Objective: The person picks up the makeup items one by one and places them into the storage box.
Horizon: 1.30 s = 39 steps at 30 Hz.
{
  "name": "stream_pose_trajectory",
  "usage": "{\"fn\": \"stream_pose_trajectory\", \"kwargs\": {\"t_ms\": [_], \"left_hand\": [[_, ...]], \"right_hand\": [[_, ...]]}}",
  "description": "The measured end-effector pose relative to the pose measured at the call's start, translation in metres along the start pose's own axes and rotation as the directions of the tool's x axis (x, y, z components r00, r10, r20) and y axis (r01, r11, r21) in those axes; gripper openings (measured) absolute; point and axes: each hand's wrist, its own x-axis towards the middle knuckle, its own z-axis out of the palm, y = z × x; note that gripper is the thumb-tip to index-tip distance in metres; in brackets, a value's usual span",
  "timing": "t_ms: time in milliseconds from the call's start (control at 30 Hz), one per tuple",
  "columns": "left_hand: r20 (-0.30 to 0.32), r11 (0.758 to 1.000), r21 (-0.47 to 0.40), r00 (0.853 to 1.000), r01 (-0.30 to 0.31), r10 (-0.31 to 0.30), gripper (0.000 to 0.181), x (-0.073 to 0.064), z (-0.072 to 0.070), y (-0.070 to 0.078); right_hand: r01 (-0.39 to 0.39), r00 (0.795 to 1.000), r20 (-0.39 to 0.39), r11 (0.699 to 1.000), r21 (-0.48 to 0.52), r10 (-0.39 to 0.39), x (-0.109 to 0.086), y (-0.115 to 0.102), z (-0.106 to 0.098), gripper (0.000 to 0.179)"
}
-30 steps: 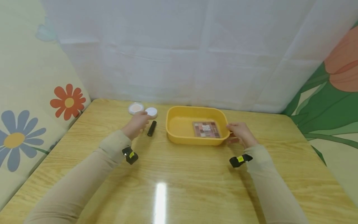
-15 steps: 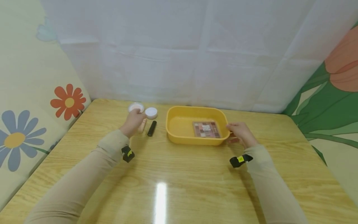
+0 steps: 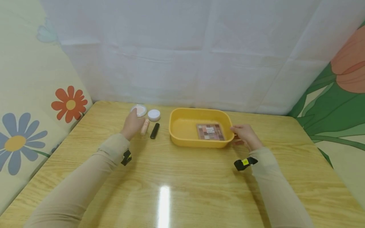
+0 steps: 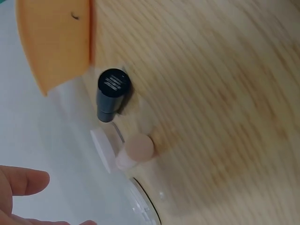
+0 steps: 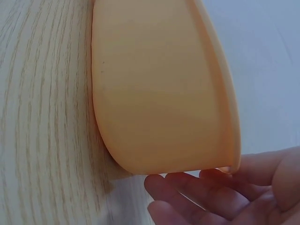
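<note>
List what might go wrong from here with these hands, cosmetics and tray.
The left hand is close beside the pale pink cylindrical tube and might nudge it into the black cylindrical tube alongside.
The right hand holds one end of the yellow plastic tray by its rim; a tug could shift the multicoloured rectangular palette inside.
The round, clear-rimmed compact and round white jar sit close together, so grasping one may bump the other.
</note>
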Motion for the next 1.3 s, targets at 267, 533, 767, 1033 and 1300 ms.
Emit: {"fn": "stream_pose_trajectory", "kwargs": {"t_ms": [267,533,767,1033,1300], "left_hand": [[-0.05,0.987,0.146,0.996,-0.07,0.078,0.064,0.011,0.001,-0.014],[-0.07,0.947,0.31,0.992,-0.077,0.103,0.063,0.021,0.001,-0.027],[-0.057,0.916,0.379,0.984,-0.134,0.168,0.065,0.026,-0.001,-0.033],[-0.046,0.892,0.42,0.978,-0.167,0.205,0.065,0.038,-0.003,-0.042],[-0.025,0.879,0.45,0.981,-0.16,0.191,0.072,0.055,-0.009,-0.058]], "right_hand": [[0.005,1.0,-0.007,0.999,-0.034,-0.006,0.001,0.002,0.0,0.05],[0.016,1.0,-0.004,1.0,-0.019,-0.016,0.002,0.003,0.0,0.049],[0.015,1.0,-0.007,0.999,-0.032,-0.015,0.002,0.003,0.0,0.049],[0.001,1.0,-0.011,0.999,-0.038,-0.002,0.001,0.001,0.0,0.049],[-0.003,1.0,-0.005,0.999,-0.045,0.003,-0.001,-0.002,0.0,0.049]]}}
